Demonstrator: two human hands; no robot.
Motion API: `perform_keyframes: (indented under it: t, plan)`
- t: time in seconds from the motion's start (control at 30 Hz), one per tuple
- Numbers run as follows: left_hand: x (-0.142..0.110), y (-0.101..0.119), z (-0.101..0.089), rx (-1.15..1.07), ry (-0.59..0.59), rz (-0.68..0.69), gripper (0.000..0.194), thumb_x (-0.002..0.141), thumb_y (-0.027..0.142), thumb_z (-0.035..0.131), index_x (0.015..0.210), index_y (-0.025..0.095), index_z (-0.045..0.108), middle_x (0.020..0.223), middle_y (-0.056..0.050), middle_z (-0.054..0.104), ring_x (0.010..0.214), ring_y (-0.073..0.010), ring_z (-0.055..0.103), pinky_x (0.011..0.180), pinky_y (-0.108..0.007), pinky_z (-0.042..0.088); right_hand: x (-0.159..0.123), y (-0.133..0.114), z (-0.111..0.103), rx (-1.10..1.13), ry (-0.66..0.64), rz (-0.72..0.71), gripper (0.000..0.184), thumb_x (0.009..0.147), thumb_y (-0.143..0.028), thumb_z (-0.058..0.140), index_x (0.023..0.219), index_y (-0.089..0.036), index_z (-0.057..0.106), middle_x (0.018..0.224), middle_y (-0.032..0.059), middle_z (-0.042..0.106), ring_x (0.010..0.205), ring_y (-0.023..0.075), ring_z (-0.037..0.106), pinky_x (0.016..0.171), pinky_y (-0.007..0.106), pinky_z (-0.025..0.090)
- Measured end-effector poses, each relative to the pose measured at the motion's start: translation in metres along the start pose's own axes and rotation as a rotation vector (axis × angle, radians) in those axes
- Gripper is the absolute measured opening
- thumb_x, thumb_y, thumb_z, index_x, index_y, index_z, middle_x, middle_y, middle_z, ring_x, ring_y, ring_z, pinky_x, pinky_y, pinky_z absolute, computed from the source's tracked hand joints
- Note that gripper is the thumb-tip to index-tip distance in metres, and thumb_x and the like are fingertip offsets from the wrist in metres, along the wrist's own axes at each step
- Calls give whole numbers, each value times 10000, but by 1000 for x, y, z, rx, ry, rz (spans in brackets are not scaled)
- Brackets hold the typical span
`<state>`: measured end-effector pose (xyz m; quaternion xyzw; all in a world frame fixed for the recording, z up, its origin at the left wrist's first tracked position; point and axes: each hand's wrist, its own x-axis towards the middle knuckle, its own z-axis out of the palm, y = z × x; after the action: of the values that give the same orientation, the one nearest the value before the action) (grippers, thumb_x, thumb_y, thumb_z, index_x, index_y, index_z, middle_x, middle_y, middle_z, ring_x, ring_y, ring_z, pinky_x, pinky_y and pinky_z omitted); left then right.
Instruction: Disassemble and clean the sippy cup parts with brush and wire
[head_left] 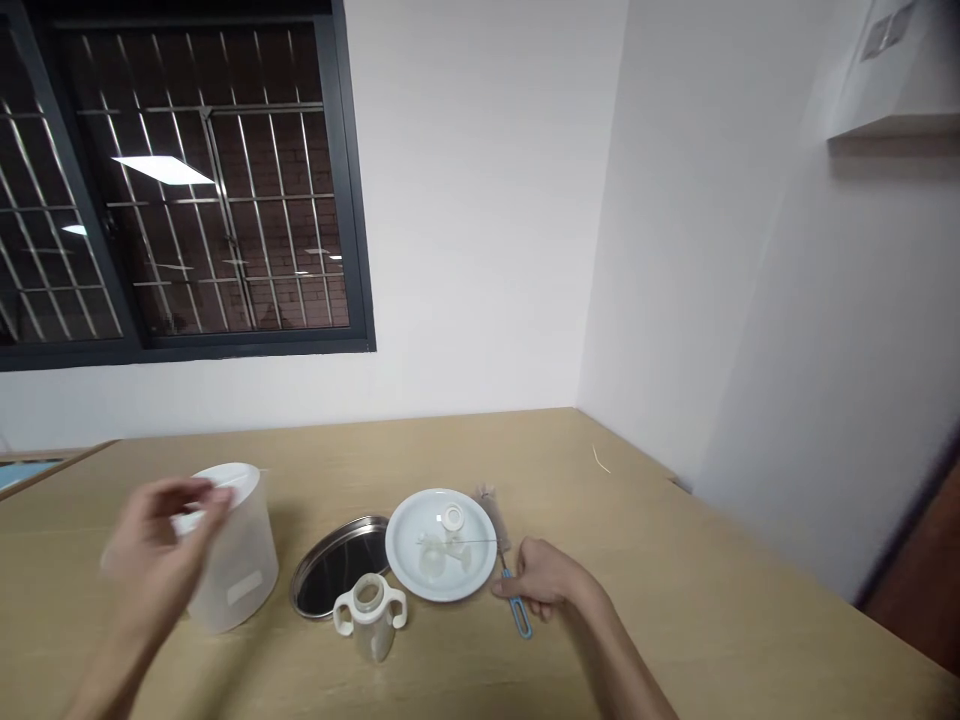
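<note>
My right hand (pixel 551 575) is closed round the blue looped handle of a bottle brush (pixel 516 605), whose pale bristle head lies beside the plate's right rim. My left hand (pixel 161 535), somewhat blurred, is at the top of a translucent white plastic pitcher (pixel 240 570); thumb and forefinger are apart in front of its lid, and I cannot tell if they touch it. The white plate (pixel 409 575) holds a white ring-shaped cap (pixel 452 517) and several clear bottle parts. A thin wire-like stick crosses the plate. Before it stands an uncapped baby bottle (pixel 373 630) with two white handles.
An oval steel tray (pixel 307 590) sits between the pitcher and the plate, its edge against the plate. A thin pale strip (pixel 600 459) lies at the back right of the wooden table (pixel 675 590). White walls and a barred window (pixel 202 200) rise behind.
</note>
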<state>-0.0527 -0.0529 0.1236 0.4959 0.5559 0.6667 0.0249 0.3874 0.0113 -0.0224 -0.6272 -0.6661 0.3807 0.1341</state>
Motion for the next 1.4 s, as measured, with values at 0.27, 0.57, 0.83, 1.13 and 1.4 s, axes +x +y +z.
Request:
perform_keyframes:
  t: [0.27, 0.57, 0.83, 1.13, 1.4]
  plan:
    - [-49, 24, 142, 399, -1261, 312, 491, 744, 488, 678, 1182, 272, 627, 1218, -61, 637, 1191, -295, 532, 982, -378, 432, 5, -6, 8, -14, 143, 31, 285, 670, -209, 605, 419, -203, 469, 306, -11, 500, 287, 127, 514, 306, 175, 361]
    - [-60, -16, 221, 594, -1469, 415, 688, 468, 483, 859, 1099, 252, 712, 1110, -89, 702, 1106, -361, 601, 1000, -430, 397, 1, -4, -8, 111, 368, 60, 312, 839, -324, 482, 544, -223, 471, 328, 1, 491, 288, 167, 517, 311, 224, 342]
    - [-73, -18, 226, 547, -1431, 387, 412, 430, 310, 887, 813, 235, 753, 889, -59, 733, 938, -345, 644, 893, -421, 443, 2, -11, -18, 215, 711, -53, 308, 803, -331, 553, 530, -231, 451, 391, -35, 462, 334, 127, 460, 407, 242, 300]
    - [-44, -32, 181, 262, -1158, 216, 487, 673, 472, 742, 1062, 181, 704, 979, -69, 710, 866, -242, 654, 756, -306, 492, 5, -27, -7, 516, 669, -256, 468, 848, -673, 416, 760, -222, 505, 570, -13, 578, 411, 146, 529, 401, 254, 408]
    - [-62, -85, 131, -236, -759, -174, 540, 698, 455, 783, 1123, 142, 665, 891, -77, 755, 833, -235, 701, 796, -322, 557, -6, -50, 11, 586, 474, -547, 448, 862, -615, 561, 861, -172, 623, 727, 23, 625, 685, 171, 586, 621, 257, 472]
